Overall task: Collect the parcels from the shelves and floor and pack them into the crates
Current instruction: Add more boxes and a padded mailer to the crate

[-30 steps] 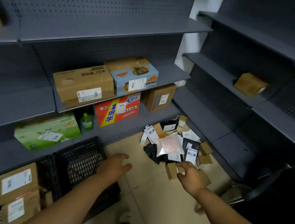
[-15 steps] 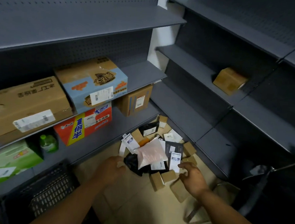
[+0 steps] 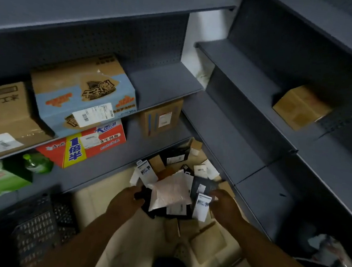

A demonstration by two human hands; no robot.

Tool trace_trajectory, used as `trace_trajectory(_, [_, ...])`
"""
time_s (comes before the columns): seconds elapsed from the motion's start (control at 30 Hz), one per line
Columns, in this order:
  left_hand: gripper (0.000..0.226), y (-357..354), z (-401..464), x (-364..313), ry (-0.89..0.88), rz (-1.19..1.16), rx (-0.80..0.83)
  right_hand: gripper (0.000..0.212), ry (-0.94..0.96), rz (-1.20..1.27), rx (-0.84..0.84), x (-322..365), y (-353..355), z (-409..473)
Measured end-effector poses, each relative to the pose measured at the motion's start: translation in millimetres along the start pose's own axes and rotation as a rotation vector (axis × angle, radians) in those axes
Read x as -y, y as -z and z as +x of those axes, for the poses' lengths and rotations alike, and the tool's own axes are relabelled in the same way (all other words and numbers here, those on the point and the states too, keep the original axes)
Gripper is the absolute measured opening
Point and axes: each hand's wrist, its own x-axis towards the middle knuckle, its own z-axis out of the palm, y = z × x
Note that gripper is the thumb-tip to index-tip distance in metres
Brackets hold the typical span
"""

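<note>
Both hands are down in the floor pile right now. Left hand (image 3: pixel 125 201) has its fingers curled onto the edge of a black poly bag (image 3: pixel 149 207) at the near side of the heap, looks like it's gripping it. Right hand (image 3: pixel 225 205) is at the other side, against a dark mailer (image 3: pixel 203 185) and a white-labelled packet (image 3: pixel 202 206); can't honestly tell if it has a real grip or is only touching.

Progress-wise: I'd say early to middle. The pile of parcels (image 3: pixel 172 188) is all on the floor, pinkish bubble mailer (image 3: pixel 169 193) on top, small brown boxes scattered round it. The black crate (image 3: pixel 35 227) sits bottom left, near the pile, and whatever's in it is out of view. Shelves aren't cleared either: blue carton (image 3: pixel 84 95), plain brown carton (image 3: pixel 2 114), red noodle carton (image 3: pixel 84 146), a small box (image 3: pixel 161 119) behind, and another brown box (image 3: pixel 300 107) on the right-hand shelf. So lots left.

Writing: red carton shows "1倍半" and "牛肉面", blue one has big Chinese characters I can't make out and "30" by its edge. Shipping labels are too blurred to read.
</note>
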Motion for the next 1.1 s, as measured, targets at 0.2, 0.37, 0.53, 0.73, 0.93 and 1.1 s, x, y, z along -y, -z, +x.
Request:
trace_trajectory(0.2, [0.034, -39, 61, -13, 0.152, -0.148, -0.07, 0.035, -0.018, -0.006, 0.179, -30, 1, 93])
trace_trajectory(0.37, [0.045, -75, 121, 15, 0.291, -0.127, -0.084, 0.031, -0.016, -0.062, 0.268, -56, -43, 164])
trace_trajectory(0.53, [0.043, -120, 189, 63, 0.375, -0.06, -0.082, 0.034, -0.058, -0.111, 0.361, -96, -114, 234])
trace_trajectory(0.73, [0.046, -193, 272, 138, 0.462, -0.115, -0.093, 0.037, -0.101, -0.134, 0.399, -153, -208, 304])
trace_trajectory(0.93, [0.037, -267, 344, 199, 0.469, -0.125, -0.08, 0.035, -0.132, -0.089, 0.325, -205, -291, 360])
trace_trajectory(1.1, [0.048, -312, 396, 233, 0.455, -0.106, -0.128, 0.04, -0.107, -0.027, 0.251, -228, -338, 400])
